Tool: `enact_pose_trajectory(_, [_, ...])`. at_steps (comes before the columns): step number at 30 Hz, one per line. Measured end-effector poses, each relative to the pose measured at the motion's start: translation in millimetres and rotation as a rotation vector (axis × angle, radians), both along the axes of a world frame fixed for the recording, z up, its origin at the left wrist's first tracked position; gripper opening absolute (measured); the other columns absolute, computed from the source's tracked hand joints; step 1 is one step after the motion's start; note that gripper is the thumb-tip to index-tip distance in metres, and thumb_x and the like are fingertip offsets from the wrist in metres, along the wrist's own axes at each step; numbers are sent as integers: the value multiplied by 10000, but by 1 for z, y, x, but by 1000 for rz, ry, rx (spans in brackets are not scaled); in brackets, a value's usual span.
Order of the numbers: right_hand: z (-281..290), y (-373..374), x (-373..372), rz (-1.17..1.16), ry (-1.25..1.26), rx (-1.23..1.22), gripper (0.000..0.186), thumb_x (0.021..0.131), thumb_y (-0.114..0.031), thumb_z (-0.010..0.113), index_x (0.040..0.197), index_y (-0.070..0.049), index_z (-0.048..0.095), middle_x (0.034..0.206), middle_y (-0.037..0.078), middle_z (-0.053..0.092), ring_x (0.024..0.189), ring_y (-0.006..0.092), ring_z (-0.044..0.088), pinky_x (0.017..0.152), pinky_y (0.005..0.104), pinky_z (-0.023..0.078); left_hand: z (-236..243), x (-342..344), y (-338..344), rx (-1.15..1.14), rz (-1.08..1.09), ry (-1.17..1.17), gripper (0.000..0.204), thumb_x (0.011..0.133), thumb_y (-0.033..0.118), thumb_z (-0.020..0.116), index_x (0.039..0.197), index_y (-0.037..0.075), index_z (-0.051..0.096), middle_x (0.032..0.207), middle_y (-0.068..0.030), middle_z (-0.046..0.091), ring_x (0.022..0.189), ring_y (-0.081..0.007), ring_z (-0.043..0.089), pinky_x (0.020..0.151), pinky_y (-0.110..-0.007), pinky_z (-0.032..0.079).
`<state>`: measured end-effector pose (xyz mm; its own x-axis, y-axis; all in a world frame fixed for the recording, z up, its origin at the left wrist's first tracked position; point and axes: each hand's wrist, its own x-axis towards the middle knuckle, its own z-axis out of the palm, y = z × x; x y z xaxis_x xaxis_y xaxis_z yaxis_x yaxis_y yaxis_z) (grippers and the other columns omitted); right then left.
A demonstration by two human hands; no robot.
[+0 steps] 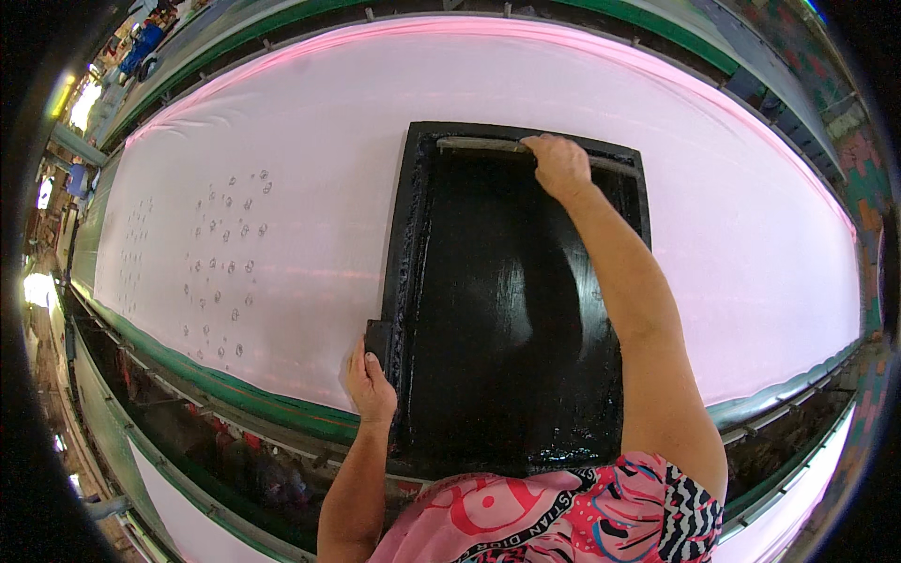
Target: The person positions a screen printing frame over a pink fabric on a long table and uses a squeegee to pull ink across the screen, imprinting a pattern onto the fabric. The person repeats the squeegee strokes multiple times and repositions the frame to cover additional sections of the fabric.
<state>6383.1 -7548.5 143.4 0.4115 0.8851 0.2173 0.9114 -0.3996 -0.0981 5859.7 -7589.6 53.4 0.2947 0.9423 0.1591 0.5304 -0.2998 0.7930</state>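
Observation:
A black screen-printing frame, coated inside with wet black ink, lies on pale pink fabric. My right hand is closed on a squeegee lying across the top end inside the frame; my forearm stretches over the screen's right part. My left hand grips a dark block at the frame's lower left side. To the left, small dark printed motifs mark the fabric in two patches.
The fabric is spread along a long table with green edges and rails. Another table with pale cloth runs along the near side, and a further green-edged table lies beyond. A blue object stands at the far upper left, near other clutter.

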Motion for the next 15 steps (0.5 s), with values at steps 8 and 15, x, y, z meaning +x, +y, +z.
enact_pose_trajectory(8, [-4,-5,18,52,16,-81,406,957,-120,713,1354,-189,770,1208,126,787,1151,365,751,1007,515,603,-4,-1,-3,15,49,41,434,1170,188,486,1493,-75,609,1329,-258,699,1207,-399,683,1052,-452,537])
enact_pose_trajectory(15, [17,-43,-24,172,47,-263,352,954,-230,741,1297,-165,781,1197,146,790,1147,375,754,993,529,603,-3,0,3,79,16,75,432,1165,197,496,1484,-69,618,1284,-271,708,1140,-445,686,1024,-489,536])
